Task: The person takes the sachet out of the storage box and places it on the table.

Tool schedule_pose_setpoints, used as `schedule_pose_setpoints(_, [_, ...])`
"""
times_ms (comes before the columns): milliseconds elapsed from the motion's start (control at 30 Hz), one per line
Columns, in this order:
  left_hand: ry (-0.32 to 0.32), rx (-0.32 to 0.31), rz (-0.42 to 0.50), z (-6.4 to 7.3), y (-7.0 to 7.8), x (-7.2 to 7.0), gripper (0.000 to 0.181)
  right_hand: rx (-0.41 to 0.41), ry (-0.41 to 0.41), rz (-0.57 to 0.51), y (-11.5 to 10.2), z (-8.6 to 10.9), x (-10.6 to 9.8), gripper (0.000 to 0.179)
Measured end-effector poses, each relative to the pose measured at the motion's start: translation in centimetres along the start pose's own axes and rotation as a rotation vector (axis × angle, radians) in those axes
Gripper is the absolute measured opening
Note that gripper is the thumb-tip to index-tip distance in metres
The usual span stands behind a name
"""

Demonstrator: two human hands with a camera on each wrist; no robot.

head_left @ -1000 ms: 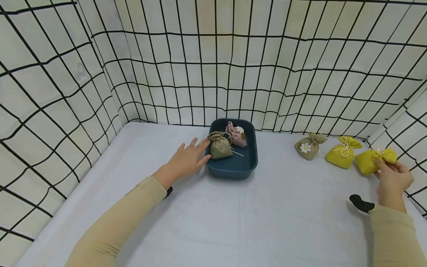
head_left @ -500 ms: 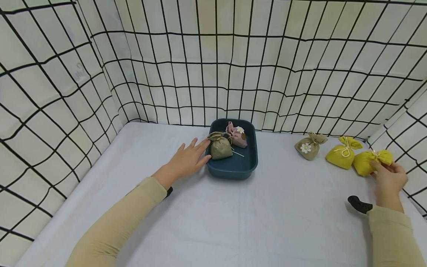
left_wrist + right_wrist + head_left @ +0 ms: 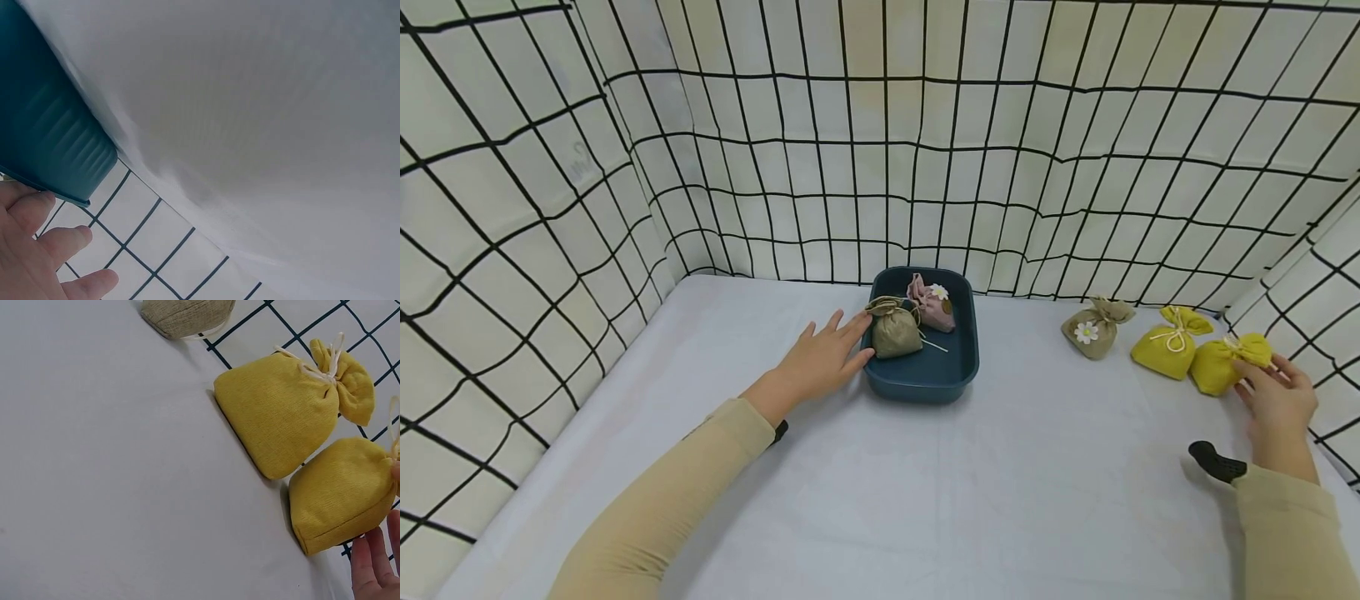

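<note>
In the head view my left hand [image 3: 820, 358] lies with spread fingers against the left side of a dark teal tub [image 3: 920, 390], fingertips right at its rim. Inside the tub are an olive-brown drawstring pouch [image 3: 897, 335] and a pink pouch [image 3: 931, 308] with a white flower. At far right, my right hand [image 3: 1279, 408] has its thumb and fingers at the tied neck of a yellow drawstring pouch [image 3: 340, 490], which sits on the white surface. A second yellow pouch [image 3: 275, 415] with a cream cord bow stands close beside it.
A tan pouch [image 3: 1091, 330] with a white flower stands left of the yellow ones. Black wire grid [image 3: 880, 167] over white backing rises behind and on both sides. White cloth [image 3: 970, 500] covers the table. A black piece [image 3: 1216, 462] juts out by the right sleeve.
The right yellow pouch has shifted left, closer to the other yellow pouch, with my right hand at its neck. My right fingers look more spread than before. My left hand stays put.
</note>
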State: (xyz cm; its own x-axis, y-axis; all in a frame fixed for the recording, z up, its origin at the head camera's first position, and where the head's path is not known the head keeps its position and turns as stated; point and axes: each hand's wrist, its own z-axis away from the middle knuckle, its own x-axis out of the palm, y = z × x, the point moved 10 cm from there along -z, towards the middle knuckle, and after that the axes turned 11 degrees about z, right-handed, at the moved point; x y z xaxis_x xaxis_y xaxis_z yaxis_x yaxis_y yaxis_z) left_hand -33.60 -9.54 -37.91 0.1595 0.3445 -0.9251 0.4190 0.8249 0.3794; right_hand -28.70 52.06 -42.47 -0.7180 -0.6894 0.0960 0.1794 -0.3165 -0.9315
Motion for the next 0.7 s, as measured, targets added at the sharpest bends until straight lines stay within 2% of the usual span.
schedule_pose_setpoints(267, [0.003, 0.002, -0.005, 0.0, 0.0, -0.1, 0.066, -0.061, 0.021, -0.019, -0.8, 0.4, -0.2, 0.067])
schedule_pose_setpoints(500, [-0.006, -0.007, 0.0, 0.0, 0.0, -0.1, 0.066, -0.08, 0.051, -0.182, -1.2, 1.0, -0.8, 0.047])
schedule_pose_setpoints(700, [0.0, 0.001, 0.002, 0.0, 0.1, -0.1, 0.066, -0.127, 0.09, -0.262, -2.2, 1.8, -0.9, 0.034])
